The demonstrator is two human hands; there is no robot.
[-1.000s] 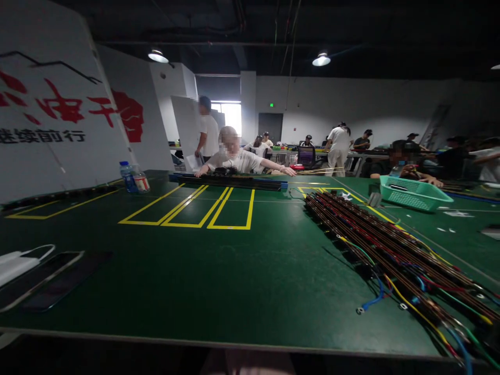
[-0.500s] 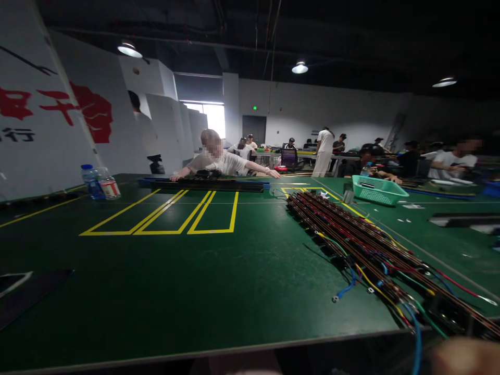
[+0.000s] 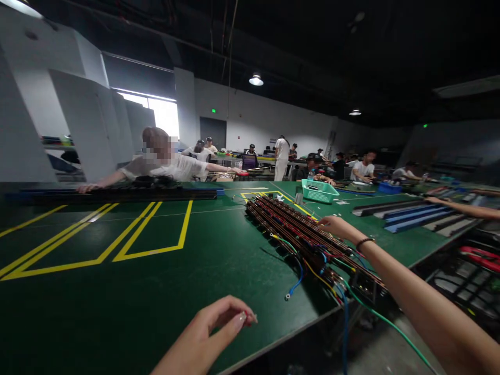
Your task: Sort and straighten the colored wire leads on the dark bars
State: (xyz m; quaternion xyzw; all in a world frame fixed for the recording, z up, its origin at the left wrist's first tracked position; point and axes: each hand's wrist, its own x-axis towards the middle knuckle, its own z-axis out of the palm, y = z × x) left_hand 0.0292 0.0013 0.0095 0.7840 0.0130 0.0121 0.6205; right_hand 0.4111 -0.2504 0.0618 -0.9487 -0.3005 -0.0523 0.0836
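Note:
Over the green tabletop, my left hand hangs near the front edge with its fingers loosely curved. A gap shows between thumb and palm, and I see nothing held in it. My right hand reaches over the far right side of a bundle of long copper-coloured bars. Its bent fingers are at the bars, apparently not closed round any; whether they touch is hard to tell. Coloured wires come out of the bundle, among them a blue wire with a ring terminal and a green wire hanging past the table edge.
A green plastic basket stands behind the bundle. Across the table a co-worker stretches both arms over long dark strips. Yellow tape lines mark the tabletop. Grey and blue channels lie at the right, near another person's arm.
The view has turned right. My left hand has come into view at the bottom, and my right hand now reaches over the bundle. The co-worker still leans over the dark strips.

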